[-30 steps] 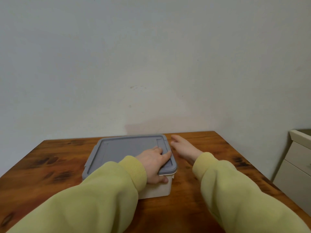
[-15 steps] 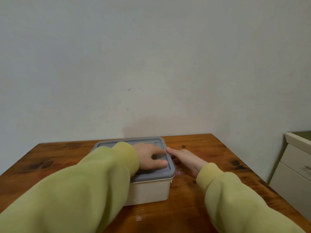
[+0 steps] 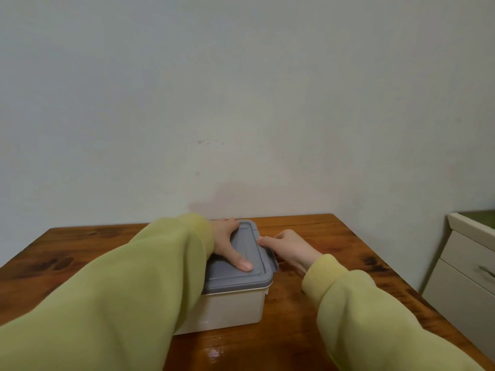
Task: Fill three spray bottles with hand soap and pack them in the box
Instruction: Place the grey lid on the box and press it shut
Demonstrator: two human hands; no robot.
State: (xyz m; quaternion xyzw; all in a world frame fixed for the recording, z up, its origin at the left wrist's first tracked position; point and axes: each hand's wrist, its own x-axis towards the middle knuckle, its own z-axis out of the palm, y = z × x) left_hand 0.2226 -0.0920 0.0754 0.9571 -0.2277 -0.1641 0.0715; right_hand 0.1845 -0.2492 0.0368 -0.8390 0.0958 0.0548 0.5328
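Note:
A cream plastic box stands on the wooden table with its grey lid on top. My left hand lies flat on the lid, fingers spread toward the far edge and thumb pointing at the near right corner. My right hand rests beside the box, its fingertips curled onto the lid's right rim by the side latch. My left sleeve hides the left half of the box. No spray bottles or soap are visible, and the box's contents are hidden.
A pale wall rises right behind the table's far edge. A cream drawer cabinet stands to the right of the table, beyond its right edge. Bare wood shows left and right of the box.
My left hand slid from the lid's near right corner toward its far edge. My right hand closed in from the table onto the lid's right rim. The lid now sits level on the box.

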